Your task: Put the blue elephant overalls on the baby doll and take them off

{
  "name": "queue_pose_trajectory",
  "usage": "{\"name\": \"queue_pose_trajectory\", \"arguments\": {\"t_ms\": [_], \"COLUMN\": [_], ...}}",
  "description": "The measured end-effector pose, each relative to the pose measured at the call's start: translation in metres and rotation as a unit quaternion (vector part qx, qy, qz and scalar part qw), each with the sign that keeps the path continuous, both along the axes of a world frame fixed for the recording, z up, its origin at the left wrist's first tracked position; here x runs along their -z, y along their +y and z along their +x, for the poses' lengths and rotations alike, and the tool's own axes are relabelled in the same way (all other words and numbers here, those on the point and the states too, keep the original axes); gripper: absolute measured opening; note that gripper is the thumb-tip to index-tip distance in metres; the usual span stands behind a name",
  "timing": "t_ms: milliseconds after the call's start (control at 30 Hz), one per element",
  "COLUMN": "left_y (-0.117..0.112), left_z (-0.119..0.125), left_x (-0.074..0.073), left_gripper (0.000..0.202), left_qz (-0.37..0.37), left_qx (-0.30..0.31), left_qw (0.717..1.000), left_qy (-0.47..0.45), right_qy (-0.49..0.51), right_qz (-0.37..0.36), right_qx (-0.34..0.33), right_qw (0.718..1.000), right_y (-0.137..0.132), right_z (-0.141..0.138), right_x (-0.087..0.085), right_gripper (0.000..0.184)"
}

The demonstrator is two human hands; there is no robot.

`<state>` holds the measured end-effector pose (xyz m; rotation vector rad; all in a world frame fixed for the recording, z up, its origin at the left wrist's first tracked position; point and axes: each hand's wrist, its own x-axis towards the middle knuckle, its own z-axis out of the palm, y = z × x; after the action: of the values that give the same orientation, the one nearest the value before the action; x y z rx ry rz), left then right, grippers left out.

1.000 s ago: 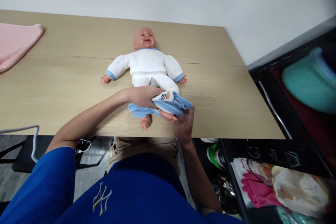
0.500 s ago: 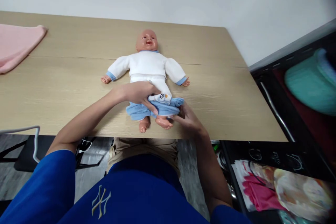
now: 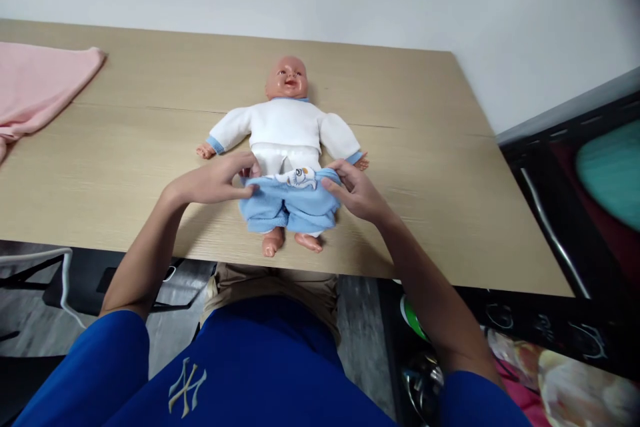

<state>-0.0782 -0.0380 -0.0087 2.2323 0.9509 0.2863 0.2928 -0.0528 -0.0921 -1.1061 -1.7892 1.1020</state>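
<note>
A baby doll [image 3: 287, 123] in a white top lies on its back on the wooden table [image 3: 125, 147], head away from me. Light blue trousers [image 3: 290, 203] cover its legs up to the thighs, and both bare feet stick out below. My left hand [image 3: 220, 180] grips the waistband at the doll's right hip. My right hand [image 3: 353, 187] grips the waistband on the other side. Both hands are closed on the cloth.
A pink cloth [image 3: 35, 87] lies at the table's far left. To the right stands a dark rack [image 3: 575, 167] with a teal object [image 3: 610, 173]. Under the table edge there are a pink item [image 3: 515, 393] and clutter. A white wall is behind.
The doll's raised leg has come down flat. The blue trousers have slid up from the shins to the thighs, and both hands have moved to the two sides of the waistband.
</note>
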Motion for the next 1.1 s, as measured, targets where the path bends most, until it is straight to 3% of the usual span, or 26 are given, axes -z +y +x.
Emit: {"name": "queue_pose_trajectory", "arguments": {"t_ms": [100, 200, 300, 400, 467, 633, 800, 933, 1100], "left_y": [-0.004, -0.007, -0.004, 0.005, 0.013, 0.028, 0.034, 0.05, 0.061], "left_z": [-0.01, -0.017, -0.021, -0.019, -0.016, -0.005, 0.011, 0.027, 0.026], "left_x": [0.016, 0.027, 0.03, 0.032, 0.038, 0.068, 0.096, 0.1, 0.102], "left_gripper": [0.036, 0.048, 0.045, 0.038, 0.037, 0.037, 0.051, 0.06, 0.056], "left_qz": [0.006, -0.029, -0.056, -0.073, -0.056, 0.055, 0.013, -0.01, -0.033], "left_qx": [-0.059, -0.087, -0.066, -0.03, -0.035, -0.147, -0.268, -0.314, -0.314], "left_qw": [0.996, 0.993, 0.993, 0.991, 0.986, 0.955, 0.912, 0.891, 0.901], "left_qy": [-0.06, -0.074, -0.078, -0.11, -0.155, -0.252, -0.311, -0.329, -0.298], "right_qy": [-0.074, -0.08, -0.024, 0.027, 0.038, 0.016, -0.007, 0.033, 0.065], "right_qz": [0.039, 0.093, 0.143, 0.13, 0.113, 0.131, 0.168, 0.135, 0.09], "right_qx": [-0.011, -0.002, 0.009, 0.019, 0.061, 0.152, 0.189, 0.253, 0.253], "right_qw": [0.996, 0.992, 0.989, 0.991, 0.991, 0.98, 0.967, 0.958, 0.961], "right_y": [0.011, 0.017, 0.02, 0.023, 0.027, 0.038, 0.047, 0.071, 0.085], "right_z": [-0.001, -0.002, -0.006, -0.012, -0.015, -0.027, -0.046, -0.06, -0.061], "right_x": [-0.001, 0.003, 0.013, 0.024, 0.029, 0.032, 0.036, 0.044, 0.055], "right_gripper": [0.06, 0.054, 0.046, 0.04, 0.044, 0.047, 0.036, 0.05, 0.066]}}
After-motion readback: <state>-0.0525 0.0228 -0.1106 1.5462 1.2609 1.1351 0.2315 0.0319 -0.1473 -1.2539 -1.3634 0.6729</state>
